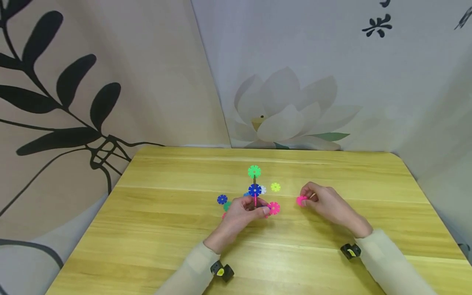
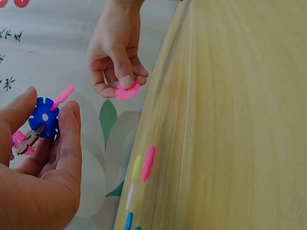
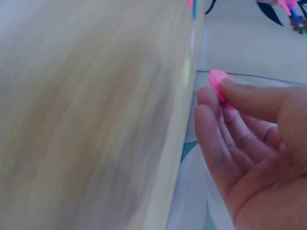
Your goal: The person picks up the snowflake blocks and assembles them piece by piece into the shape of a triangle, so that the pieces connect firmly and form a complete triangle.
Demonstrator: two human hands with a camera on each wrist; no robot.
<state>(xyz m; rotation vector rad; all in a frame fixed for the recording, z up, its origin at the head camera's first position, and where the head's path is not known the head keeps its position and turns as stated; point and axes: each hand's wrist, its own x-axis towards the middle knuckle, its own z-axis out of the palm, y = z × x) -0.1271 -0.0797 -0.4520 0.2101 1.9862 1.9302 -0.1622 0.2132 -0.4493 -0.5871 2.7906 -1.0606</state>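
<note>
two hands at frame centre: my left hand [image 1: 246,209] grips the upright disc cluster [image 1: 255,189]; right hand [image 1: 324,201] pinches a pink disc [image 1: 301,200] just right of it.

Left hand [image 1: 243,211] grip: cluster of snowflake discs, a royal-blue disc [image 1: 255,190] with a pale centre hole, a hot-pink piece edge-on below it, a bright green disc [image 1: 254,171] topmost. Just right of that grip: a hot-pink disc [image 1: 273,208]. Left of it: a smaller blue disc [image 1: 222,199]. Right hand [image 1: 326,203] grip: pink disc [image 1: 301,200], same hot pink. Between the two grips, farther back: yellow-green disc [image 1: 275,187]. Surface [image 1: 332,254]: yellow-tan wood grain with lighter streaks. Sleeves [image 1: 391,262]: pale cream. Backdrop: beige with black leaf print [image 1: 66,86]; grey-white with a pale lotus [image 1: 287,110].
</note>
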